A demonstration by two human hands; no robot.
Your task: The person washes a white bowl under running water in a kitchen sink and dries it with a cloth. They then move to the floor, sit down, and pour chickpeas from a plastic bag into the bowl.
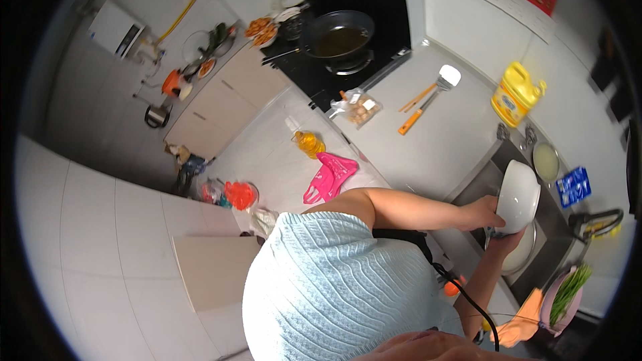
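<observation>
A white bowl [519,195] is tipped on its side over the steel sink [471,183], its smooth outer wall facing up. My left hand [480,212] grips it on the side nearer my body. My right hand [507,243] supports its lower end, the fingers partly hidden. Something small and dark [496,233] shows between that hand and the bowl; I cannot tell what it is. Beneath, in the sink, lies a round pan or basin [526,255] with pale contents and a shiny rim, partly covered by my right hand and the bowl.
Behind the sink are a bowl of cloudy liquid [545,161], a blue packet [574,186], a yellow jug [516,94] and a dark faucet [594,223]. Greens fill a pink basin [550,328] beside orange gloves [521,322]. Leftward lie a spatula [426,105] and a frying pan [338,35] on the stove.
</observation>
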